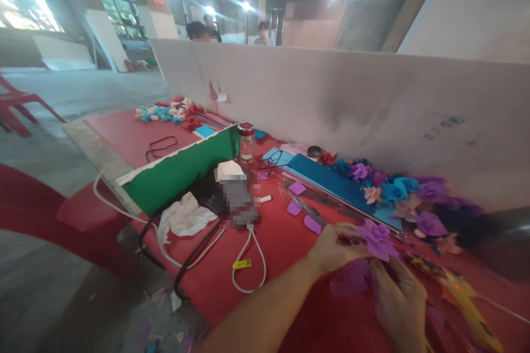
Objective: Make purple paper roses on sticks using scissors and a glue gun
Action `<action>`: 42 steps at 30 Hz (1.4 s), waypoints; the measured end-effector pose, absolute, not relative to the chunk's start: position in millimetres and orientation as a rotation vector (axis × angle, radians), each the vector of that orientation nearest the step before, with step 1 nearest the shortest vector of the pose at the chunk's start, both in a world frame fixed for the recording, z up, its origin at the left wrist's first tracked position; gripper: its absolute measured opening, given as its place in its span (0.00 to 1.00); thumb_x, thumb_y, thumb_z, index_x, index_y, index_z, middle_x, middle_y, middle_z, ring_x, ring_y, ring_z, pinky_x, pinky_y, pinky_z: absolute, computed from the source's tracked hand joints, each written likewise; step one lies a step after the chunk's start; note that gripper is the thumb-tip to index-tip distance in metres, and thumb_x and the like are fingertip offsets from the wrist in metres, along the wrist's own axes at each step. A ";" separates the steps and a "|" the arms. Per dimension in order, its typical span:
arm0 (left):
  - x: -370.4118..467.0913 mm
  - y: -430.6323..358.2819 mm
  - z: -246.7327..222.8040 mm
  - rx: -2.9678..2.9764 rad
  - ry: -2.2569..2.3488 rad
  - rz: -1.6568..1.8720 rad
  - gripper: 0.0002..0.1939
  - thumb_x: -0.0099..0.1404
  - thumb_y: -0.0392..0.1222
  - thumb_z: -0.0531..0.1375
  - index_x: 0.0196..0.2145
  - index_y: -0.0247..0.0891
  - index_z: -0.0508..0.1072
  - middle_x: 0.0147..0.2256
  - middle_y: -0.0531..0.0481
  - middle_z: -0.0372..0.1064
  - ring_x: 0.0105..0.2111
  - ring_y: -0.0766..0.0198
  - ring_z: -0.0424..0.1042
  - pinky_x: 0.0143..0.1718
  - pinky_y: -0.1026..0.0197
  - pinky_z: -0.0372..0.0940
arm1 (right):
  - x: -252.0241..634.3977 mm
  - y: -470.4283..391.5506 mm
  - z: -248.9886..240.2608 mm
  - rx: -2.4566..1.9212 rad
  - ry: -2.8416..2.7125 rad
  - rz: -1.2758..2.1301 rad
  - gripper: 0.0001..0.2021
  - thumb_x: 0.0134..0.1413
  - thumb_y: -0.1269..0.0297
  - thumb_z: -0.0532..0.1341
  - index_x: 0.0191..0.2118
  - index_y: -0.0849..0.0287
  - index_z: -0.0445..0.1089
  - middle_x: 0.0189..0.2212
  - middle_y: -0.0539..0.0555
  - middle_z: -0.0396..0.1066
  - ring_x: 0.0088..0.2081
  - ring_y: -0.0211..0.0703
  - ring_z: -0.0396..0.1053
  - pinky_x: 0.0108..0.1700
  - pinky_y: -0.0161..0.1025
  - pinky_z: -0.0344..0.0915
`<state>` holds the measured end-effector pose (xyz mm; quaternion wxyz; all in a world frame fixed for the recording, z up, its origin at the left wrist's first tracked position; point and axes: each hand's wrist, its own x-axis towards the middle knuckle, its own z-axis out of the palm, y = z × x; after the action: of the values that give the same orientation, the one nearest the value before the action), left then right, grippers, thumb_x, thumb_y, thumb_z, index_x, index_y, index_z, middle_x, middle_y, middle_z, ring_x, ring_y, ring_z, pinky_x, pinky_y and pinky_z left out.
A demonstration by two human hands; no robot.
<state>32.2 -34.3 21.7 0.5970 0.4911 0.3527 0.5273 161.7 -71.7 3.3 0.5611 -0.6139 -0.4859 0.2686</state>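
Note:
A purple paper flower (377,238) is held between my two hands above the red tabletop (285,265). My left hand (337,248) is closed, its fingers pinching the flower's left side. From below and right, my right hand (399,292) has its fingers closed at the flower's lower edge; some fingertips are hidden. Beneath the hands lie loose purple petals (351,281). A yellow glue gun (466,298) with a small red light rests to the right of my right hand. More purple petals (294,208) lie on the table beyond my left hand, beside thin wires (306,207).
Finished-looking paper flowers (397,187) pile along the white partition (331,99). Blue paper sheets (327,176), a lidded glass jar (247,146) and a green divider (186,168) stand or lie farther back. A white cable (265,265) loops across the table. People sit beyond the partition.

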 end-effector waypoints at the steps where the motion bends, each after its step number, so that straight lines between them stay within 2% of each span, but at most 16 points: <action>1: 32.6 -34.3 21.3 1.111 0.798 1.226 0.18 0.43 0.55 0.70 0.25 0.38 0.80 0.31 0.47 0.72 0.33 0.61 0.69 0.39 0.58 0.65 | 161.0 -71.5 4.3 -1.439 -1.130 0.686 0.18 0.38 0.53 0.65 0.34 0.62 0.77 0.29 0.56 0.77 0.33 0.53 0.72 0.36 0.42 0.68; 4: 33.9 -33.8 20.0 1.051 0.732 1.226 0.18 0.42 0.54 0.71 0.27 0.38 0.81 0.31 0.47 0.73 0.33 0.60 0.70 0.40 0.57 0.66 | 159.7 -70.4 7.3 -1.417 -1.112 0.826 0.21 0.39 0.54 0.65 0.39 0.60 0.77 0.36 0.57 0.78 0.42 0.56 0.72 0.45 0.46 0.67; 7: 35.6 -33.4 19.1 1.016 0.722 1.256 0.16 0.42 0.51 0.72 0.28 0.38 0.82 0.31 0.48 0.72 0.33 0.61 0.70 0.39 0.58 0.66 | 159.7 -69.1 7.8 -1.413 -1.139 0.859 0.21 0.40 0.54 0.65 0.41 0.59 0.76 0.39 0.56 0.77 0.45 0.56 0.71 0.50 0.48 0.63; 11: 37.7 -34.0 18.7 1.022 0.727 1.295 0.15 0.48 0.52 0.69 0.26 0.36 0.81 0.34 0.45 0.73 0.36 0.59 0.71 0.42 0.56 0.65 | 157.7 -67.2 6.4 -1.377 -1.214 0.870 0.18 0.40 0.54 0.65 0.37 0.61 0.77 0.34 0.57 0.78 0.40 0.54 0.72 0.46 0.46 0.66; 14: 37.7 -35.1 19.2 1.037 0.735 1.233 0.16 0.51 0.52 0.67 0.29 0.35 0.80 0.32 0.45 0.74 0.35 0.57 0.71 0.42 0.54 0.65 | 155.8 -65.6 5.2 -1.373 -1.232 0.842 0.17 0.40 0.54 0.65 0.34 0.61 0.78 0.32 0.56 0.77 0.36 0.52 0.72 0.42 0.44 0.66; 18: 37.0 -36.6 23.8 1.064 0.745 1.203 0.18 0.51 0.54 0.66 0.30 0.34 0.80 0.29 0.46 0.75 0.34 0.57 0.71 0.42 0.54 0.65 | 155.4 -63.4 1.7 -1.404 -1.239 0.841 0.16 0.41 0.54 0.64 0.34 0.61 0.78 0.31 0.56 0.77 0.35 0.51 0.71 0.42 0.44 0.66; 21: 37.9 -36.9 27.1 1.089 0.744 1.248 0.19 0.51 0.55 0.65 0.27 0.35 0.79 0.29 0.47 0.74 0.33 0.58 0.71 0.41 0.55 0.64 | 154.7 -62.0 -0.7 -1.380 -1.251 0.846 0.17 0.43 0.54 0.63 0.36 0.60 0.77 0.34 0.56 0.77 0.38 0.51 0.71 0.45 0.46 0.65; 25: 39.8 -35.5 24.0 1.013 0.768 1.297 0.19 0.50 0.56 0.65 0.22 0.34 0.77 0.23 0.50 0.70 0.26 0.63 0.66 0.35 0.59 0.63 | 151.8 -61.4 -0.1 -1.376 -1.293 0.839 0.16 0.45 0.54 0.62 0.37 0.59 0.76 0.33 0.56 0.77 0.39 0.51 0.71 0.45 0.45 0.65; 29: 38.7 -33.9 19.0 0.934 0.797 1.215 0.18 0.47 0.53 0.67 0.20 0.33 0.75 0.19 0.53 0.65 0.22 0.67 0.61 0.30 0.61 0.59 | 148.9 -61.0 1.1 -1.324 -1.300 0.899 0.14 0.46 0.54 0.62 0.35 0.59 0.75 0.30 0.56 0.77 0.34 0.48 0.72 0.38 0.41 0.67; 34: 35.1 -34.3 22.8 0.923 0.792 1.181 0.16 0.47 0.51 0.67 0.19 0.33 0.75 0.18 0.52 0.65 0.23 0.66 0.62 0.29 0.61 0.57 | 146.2 -59.3 1.4 -1.267 -1.269 0.947 0.14 0.44 0.52 0.64 0.29 0.59 0.73 0.26 0.55 0.75 0.30 0.46 0.70 0.34 0.39 0.68; 39: 31.4 -29.8 25.3 0.786 0.749 1.270 0.11 0.45 0.45 0.69 0.22 0.33 0.77 0.19 0.52 0.69 0.23 0.66 0.65 0.30 0.62 0.58 | 143.4 -57.1 -0.2 -1.283 -1.297 0.920 0.15 0.47 0.51 0.62 0.32 0.58 0.73 0.30 0.56 0.76 0.33 0.48 0.72 0.38 0.41 0.68; 42: 27.7 -23.6 26.3 0.594 0.727 1.367 0.11 0.43 0.42 0.71 0.21 0.34 0.75 0.20 0.53 0.70 0.24 0.67 0.66 0.31 0.63 0.59 | 142.8 -56.1 -1.7 -1.315 -1.381 0.871 0.14 0.52 0.53 0.58 0.33 0.59 0.73 0.30 0.56 0.77 0.32 0.48 0.72 0.37 0.41 0.68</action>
<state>27.7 -23.6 26.3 0.6758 0.2639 0.3231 0.6077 142.8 -56.1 -1.7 0.4990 -0.5437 -0.5709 0.3598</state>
